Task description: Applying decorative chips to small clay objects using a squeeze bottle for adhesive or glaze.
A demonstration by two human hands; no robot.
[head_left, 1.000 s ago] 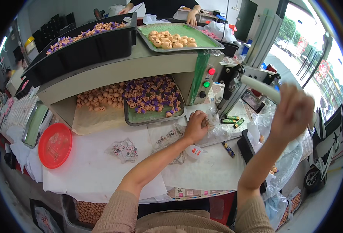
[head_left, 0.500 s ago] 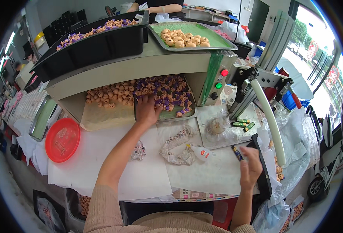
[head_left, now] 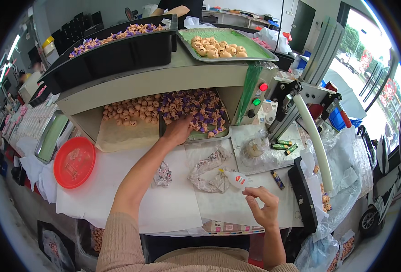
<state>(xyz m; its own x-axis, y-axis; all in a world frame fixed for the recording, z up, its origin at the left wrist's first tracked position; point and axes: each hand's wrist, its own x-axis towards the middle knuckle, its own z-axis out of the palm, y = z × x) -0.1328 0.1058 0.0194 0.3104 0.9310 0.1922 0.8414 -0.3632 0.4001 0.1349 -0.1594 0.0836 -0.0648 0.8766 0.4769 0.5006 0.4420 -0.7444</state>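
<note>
While the left hand (head_left: 178,131) dips among purple-and-tan figures (head_left: 192,102), its grip too hidden to tell, the right hand (head_left: 264,206) hovers half-curled, empty, between bottle (head_left: 237,179) and black bin (head_left: 303,195).

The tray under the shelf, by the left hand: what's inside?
Purple-and-tan figurine pieces over green lining. The left hand covers the front left; what's beneath is hidden.

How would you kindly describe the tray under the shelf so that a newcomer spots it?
Find the long beige shelf. Beneath it, right of the round tan pieces, sits the tray, with the left hand over its near edge. Unlike the tray on top, it holds purple-and-tan figures.
</note>
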